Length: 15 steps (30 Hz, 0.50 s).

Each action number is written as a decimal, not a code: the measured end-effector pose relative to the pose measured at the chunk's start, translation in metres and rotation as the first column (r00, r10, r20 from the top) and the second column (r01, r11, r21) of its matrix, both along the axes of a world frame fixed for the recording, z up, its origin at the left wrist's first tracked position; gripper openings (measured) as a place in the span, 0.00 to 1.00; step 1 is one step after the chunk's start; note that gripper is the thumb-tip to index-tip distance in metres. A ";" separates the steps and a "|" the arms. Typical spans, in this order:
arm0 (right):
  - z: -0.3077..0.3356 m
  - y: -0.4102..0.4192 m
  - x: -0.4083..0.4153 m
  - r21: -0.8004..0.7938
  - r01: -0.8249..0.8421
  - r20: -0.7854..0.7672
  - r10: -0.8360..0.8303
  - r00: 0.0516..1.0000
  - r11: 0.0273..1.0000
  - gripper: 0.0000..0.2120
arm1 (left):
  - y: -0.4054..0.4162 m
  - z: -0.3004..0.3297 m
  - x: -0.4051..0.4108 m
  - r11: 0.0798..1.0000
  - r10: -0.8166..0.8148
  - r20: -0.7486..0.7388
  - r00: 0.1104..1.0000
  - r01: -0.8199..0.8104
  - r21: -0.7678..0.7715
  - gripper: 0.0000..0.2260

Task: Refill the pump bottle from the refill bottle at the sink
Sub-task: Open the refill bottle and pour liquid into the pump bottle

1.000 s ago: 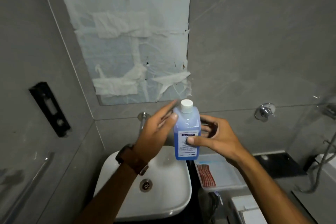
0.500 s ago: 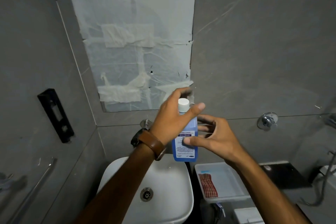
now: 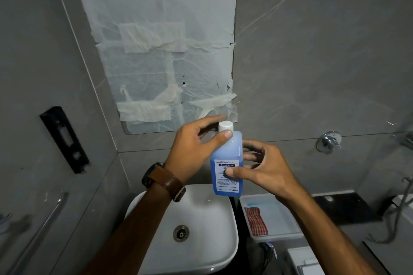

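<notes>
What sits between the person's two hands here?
In the head view, the blue refill bottle, white cap on, upright between left hand and right hand.

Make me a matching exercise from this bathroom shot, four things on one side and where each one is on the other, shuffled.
Things:
1. white cap
2. blue bottle
3. striped cloth
4. brown watch strap

Places:
A. in the white tray
B. on the left wrist
C. pinched by the left hand
D. gripped by the right hand, above the sink

Pairs: 1-C, 2-D, 3-A, 4-B
</notes>
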State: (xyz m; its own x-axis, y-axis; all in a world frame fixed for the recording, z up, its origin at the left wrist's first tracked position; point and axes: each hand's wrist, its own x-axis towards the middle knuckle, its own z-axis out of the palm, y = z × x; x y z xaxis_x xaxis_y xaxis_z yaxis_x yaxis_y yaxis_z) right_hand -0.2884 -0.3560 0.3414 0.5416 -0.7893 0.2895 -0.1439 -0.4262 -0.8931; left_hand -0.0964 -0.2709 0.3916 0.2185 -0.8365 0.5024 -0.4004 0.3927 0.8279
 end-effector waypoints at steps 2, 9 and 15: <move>-0.003 -0.001 0.001 -0.005 0.003 -0.007 -0.003 1.000 1.000 0.38 | 0.000 0.000 0.001 0.999 0.025 -0.052 0.998 -0.026 -0.021 0.17; -0.031 0.004 -0.004 0.015 0.028 -0.071 -0.027 0.997 0.999 0.36 | 0.011 -0.030 0.011 0.988 0.136 -0.339 0.931 -0.151 -0.019 0.15; -0.110 0.020 -0.024 0.103 0.055 -0.156 -0.039 0.987 0.993 0.37 | 0.050 -0.152 0.019 0.916 0.327 0.001 0.945 -0.317 0.247 0.14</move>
State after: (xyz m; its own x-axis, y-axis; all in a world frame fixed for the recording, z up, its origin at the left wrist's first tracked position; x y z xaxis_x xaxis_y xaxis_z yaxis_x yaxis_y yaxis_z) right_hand -0.3128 -0.3361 0.2315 0.5346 -0.8368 0.1182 -0.3006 -0.3190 -0.8988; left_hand -0.0779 -0.2213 0.2397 0.5117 -0.8122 0.2801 -0.4371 0.0346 0.8987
